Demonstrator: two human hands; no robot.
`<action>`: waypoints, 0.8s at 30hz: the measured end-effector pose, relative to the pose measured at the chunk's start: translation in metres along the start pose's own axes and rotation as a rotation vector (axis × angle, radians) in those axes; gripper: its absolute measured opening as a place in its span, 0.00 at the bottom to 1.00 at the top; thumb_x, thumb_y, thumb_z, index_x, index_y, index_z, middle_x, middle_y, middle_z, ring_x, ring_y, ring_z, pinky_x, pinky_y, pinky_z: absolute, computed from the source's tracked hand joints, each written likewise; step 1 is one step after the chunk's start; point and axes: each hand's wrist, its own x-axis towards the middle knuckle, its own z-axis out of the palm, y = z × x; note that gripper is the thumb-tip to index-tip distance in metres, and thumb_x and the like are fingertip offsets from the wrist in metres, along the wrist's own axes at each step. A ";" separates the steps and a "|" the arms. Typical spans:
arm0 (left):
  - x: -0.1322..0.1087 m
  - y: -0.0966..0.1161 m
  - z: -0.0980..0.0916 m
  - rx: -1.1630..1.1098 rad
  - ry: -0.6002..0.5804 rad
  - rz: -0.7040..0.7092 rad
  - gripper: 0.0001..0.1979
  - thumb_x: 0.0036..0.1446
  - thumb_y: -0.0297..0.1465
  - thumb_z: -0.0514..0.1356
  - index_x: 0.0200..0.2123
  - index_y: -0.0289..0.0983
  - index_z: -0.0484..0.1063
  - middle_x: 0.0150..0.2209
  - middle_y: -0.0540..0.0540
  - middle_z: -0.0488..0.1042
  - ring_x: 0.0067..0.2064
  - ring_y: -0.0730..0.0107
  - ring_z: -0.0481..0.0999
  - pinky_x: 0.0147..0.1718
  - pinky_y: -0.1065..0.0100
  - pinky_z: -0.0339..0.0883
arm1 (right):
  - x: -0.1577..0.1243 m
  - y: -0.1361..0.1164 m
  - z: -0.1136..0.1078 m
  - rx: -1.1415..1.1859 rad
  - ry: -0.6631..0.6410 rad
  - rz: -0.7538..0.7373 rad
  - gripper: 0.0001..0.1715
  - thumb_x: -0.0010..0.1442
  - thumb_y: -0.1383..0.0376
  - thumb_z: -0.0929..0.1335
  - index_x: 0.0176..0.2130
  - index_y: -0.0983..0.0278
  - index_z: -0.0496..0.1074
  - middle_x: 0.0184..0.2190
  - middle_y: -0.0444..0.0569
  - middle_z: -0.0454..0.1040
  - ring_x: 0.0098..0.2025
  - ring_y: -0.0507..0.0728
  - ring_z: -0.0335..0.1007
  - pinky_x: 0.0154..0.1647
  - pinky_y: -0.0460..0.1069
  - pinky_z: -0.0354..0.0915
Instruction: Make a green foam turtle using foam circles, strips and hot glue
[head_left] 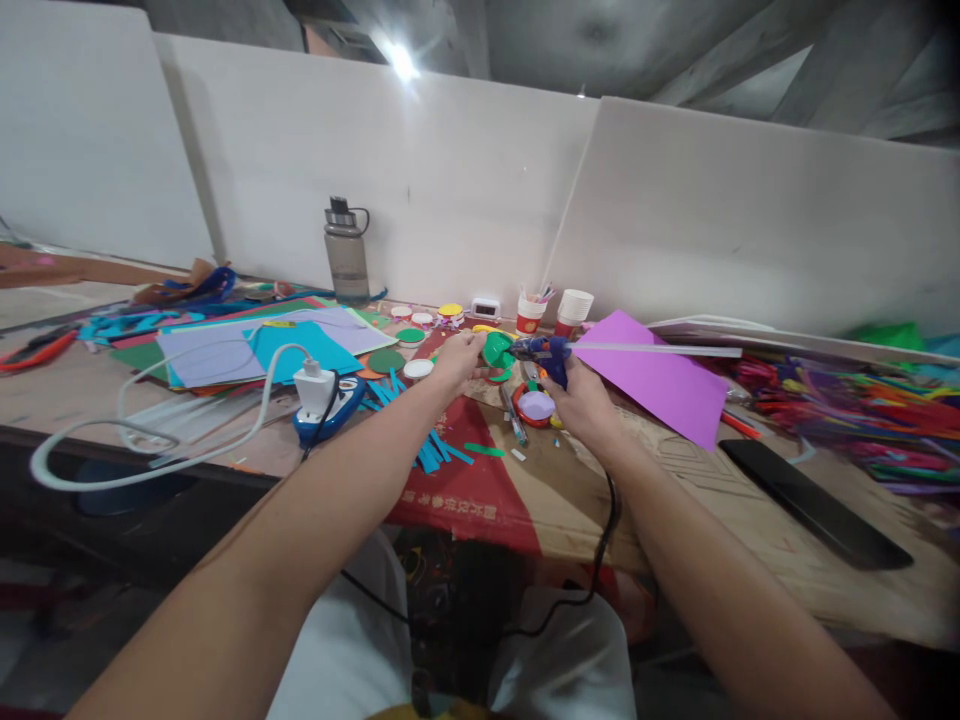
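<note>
My left hand [456, 366] pinches a small green craft piece [496, 349] at its edge, above the middle of the table. My right hand [589, 408] is wrapped around the handle of a dark blue hot glue gun [547, 352]. The gun's nozzle points left and is at the green piece; whether it touches I cannot tell. A long translucent glue stick [660, 349] juts out of its back. Below the hands lie a pale purple disc [536, 405], a marker-like pen [514, 415] and blue paper strips [430, 452].
A blue power strip [328, 408] with a white plug and looping cable stands at left, near coloured paper sheets [206, 352]. Behind are a water bottle [346, 255] and paper cups [574, 305]. Purple paper [652, 385], a black phone [814, 503] and pipe cleaners [862, 410] lie right.
</note>
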 end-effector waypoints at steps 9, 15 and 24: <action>-0.003 -0.001 0.004 0.031 -0.037 -0.059 0.12 0.63 0.30 0.56 0.27 0.35 0.72 0.26 0.45 0.76 0.29 0.66 0.77 0.36 0.60 0.76 | 0.000 0.001 0.000 -0.025 -0.011 0.013 0.22 0.62 0.63 0.65 0.55 0.66 0.67 0.48 0.61 0.77 0.50 0.66 0.74 0.52 0.56 0.66; 0.001 0.000 -0.001 -0.012 0.006 0.013 0.11 0.64 0.30 0.57 0.29 0.33 0.72 0.25 0.47 0.74 0.27 0.71 0.75 0.36 0.61 0.76 | -0.002 -0.004 0.000 -0.016 -0.062 -0.012 0.20 0.62 0.64 0.65 0.53 0.65 0.69 0.47 0.60 0.78 0.49 0.65 0.74 0.51 0.56 0.66; -0.002 0.000 0.002 0.020 -0.029 -0.016 0.10 0.64 0.30 0.56 0.30 0.33 0.72 0.25 0.47 0.76 0.28 0.69 0.78 0.36 0.62 0.77 | 0.000 0.001 0.004 0.103 0.009 -0.010 0.20 0.59 0.65 0.66 0.52 0.66 0.70 0.46 0.59 0.78 0.47 0.64 0.74 0.52 0.57 0.66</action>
